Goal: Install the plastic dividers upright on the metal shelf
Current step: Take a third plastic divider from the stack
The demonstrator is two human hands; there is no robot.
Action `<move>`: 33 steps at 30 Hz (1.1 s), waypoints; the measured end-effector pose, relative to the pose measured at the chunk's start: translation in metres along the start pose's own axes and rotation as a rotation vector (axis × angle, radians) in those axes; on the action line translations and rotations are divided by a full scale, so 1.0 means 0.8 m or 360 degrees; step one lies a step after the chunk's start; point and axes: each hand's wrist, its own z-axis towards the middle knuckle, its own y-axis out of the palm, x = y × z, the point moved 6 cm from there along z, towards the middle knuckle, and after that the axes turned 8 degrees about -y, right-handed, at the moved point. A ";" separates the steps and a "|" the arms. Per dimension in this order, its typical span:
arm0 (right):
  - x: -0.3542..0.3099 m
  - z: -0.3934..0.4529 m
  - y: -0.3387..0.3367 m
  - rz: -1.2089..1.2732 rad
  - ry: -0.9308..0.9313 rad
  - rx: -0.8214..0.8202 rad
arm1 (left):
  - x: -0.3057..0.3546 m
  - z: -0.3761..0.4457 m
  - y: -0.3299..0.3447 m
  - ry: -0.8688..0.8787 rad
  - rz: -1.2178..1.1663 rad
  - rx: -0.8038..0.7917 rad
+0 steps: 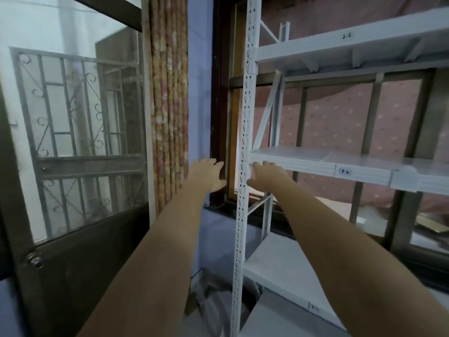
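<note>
Filling the right half of the view, the white metal shelf [315, 164] stands against a window, its perforated upright post [245, 147] running top to bottom. On the middle tier, translucent plastic dividers [323, 154] appear to lie flat, none of them upright yet; blur makes it hard to count them.

Both arms reach to that tier's left end. The left hand [209, 175] is spread wide, fingers extended, just left of the post and holding nothing that can be seen. The right hand [266, 175] rests on the tier's front lip beside the post, fingers [267, 164] curled over the edge. Whether it pinches a divider's edge there I cannot tell.

The step in hand looks like starting the first divider at the left end. To do it well, I would lift one sheet by its near edge with the right hand, steady its far side with the left, and stand it square to the front lip before pressing it home. A tilted sheet would likely flex and pop loose, so both hands should keep it vertical.

A white tag [345, 171] on the middle lip reads "3-2". Handwriting [348, 36] on the upper lip looks like "2-2", though blurred. A small label [314, 307] on the lower tier is unreadable.
</note>
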 end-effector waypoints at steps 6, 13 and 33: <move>0.025 0.049 0.023 -0.0137 0.0093 -0.0072 | 0.009 0.062 0.042 0.0099 -0.0130 -0.0007; 0.073 0.120 0.038 -0.0194 0.0195 -0.0039 | 0.037 0.142 0.080 0.0180 -0.0183 0.0025; 0.320 0.287 0.073 -0.0148 0.0870 -0.0040 | 0.195 0.430 0.103 0.0551 -0.0543 0.0057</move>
